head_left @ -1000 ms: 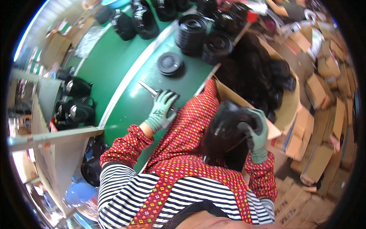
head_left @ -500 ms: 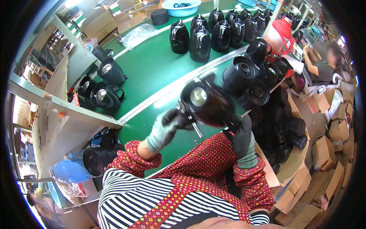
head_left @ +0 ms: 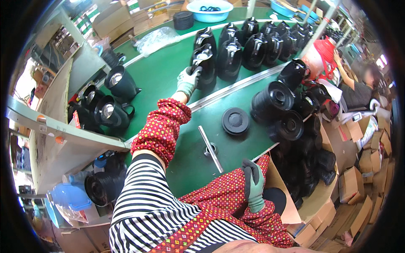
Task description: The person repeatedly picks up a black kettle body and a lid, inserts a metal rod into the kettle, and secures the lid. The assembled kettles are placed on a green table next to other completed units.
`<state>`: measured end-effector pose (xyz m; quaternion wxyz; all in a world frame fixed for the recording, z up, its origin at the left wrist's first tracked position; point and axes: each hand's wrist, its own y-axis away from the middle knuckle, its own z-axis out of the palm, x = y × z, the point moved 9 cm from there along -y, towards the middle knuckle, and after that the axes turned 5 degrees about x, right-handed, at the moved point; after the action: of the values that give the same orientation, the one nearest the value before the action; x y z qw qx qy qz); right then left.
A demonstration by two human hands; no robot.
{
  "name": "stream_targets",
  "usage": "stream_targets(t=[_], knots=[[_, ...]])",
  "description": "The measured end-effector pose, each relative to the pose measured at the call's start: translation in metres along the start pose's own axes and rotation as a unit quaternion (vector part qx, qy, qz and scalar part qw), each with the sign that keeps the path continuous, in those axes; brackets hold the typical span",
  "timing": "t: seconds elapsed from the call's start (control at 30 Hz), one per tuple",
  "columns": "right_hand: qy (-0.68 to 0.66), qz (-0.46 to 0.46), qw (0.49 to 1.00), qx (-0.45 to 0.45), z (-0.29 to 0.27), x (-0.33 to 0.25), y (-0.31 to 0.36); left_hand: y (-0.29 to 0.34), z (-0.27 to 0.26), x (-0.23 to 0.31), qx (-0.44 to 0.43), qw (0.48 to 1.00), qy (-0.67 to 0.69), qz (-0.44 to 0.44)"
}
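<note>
My left hand [head_left: 188, 81], in a grey-green glove with dark fingers, reaches far forward and is closed on a glossy black jug [head_left: 204, 65]. This jug stands upright on the green belt at the front of a group of similar black jugs [head_left: 230, 59]. Low by the patterned apron [head_left: 211, 192], my gloved right hand [head_left: 254, 185] has loosely bent fingers, with nothing seen in them. A metal bar tool [head_left: 210, 148] with a round part beneath its middle lies on the green surface. To its right rests a flat round black disc [head_left: 235, 121].
Stacked black round parts [head_left: 273, 101] stand to the right, above a cardboard box [head_left: 322, 185] full of black parts. Several open black jugs [head_left: 110, 111] are at the left beside a metal frame [head_left: 67, 126]. A person [head_left: 358, 86] sits at the far right. A blue basin [head_left: 209, 10] stands at the back.
The jug has gone from between both hands to the group on the belt, with my left hand on it. My right hand has dropped toward the apron. The bar tool now lies down.
</note>
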<state>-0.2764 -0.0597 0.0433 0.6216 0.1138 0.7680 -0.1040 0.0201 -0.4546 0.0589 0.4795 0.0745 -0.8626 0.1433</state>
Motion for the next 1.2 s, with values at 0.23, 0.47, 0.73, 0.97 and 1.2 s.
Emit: stream_targets(t=[0.23,0.47,0.73,0.97,1.2], knots=[[0.12,-0.078,0.99,-0.019,0.01,-0.02,0.008,-0.01,-0.135,-0.041,0.201,0.958,-0.203,0.015],[0.145,-0.103,0.984,-0.025,0.02,-0.024,0.007,-0.06,-0.259,-0.128,0.205,0.901,-0.338,-0.177],[0.092,-0.078,0.991,-0.052,0.019,-0.053,-0.013,0.0,-0.237,-0.064,0.212,0.935,-0.262,0.109],[-0.151,0.059,0.977,-0.135,0.035,-0.136,-0.069,0.189,-0.191,0.148,-0.094,0.904,-0.044,0.414],[-0.216,0.134,0.919,-0.301,0.009,-0.133,-0.038,0.323,-0.135,0.224,-0.389,0.726,-0.022,0.567]])
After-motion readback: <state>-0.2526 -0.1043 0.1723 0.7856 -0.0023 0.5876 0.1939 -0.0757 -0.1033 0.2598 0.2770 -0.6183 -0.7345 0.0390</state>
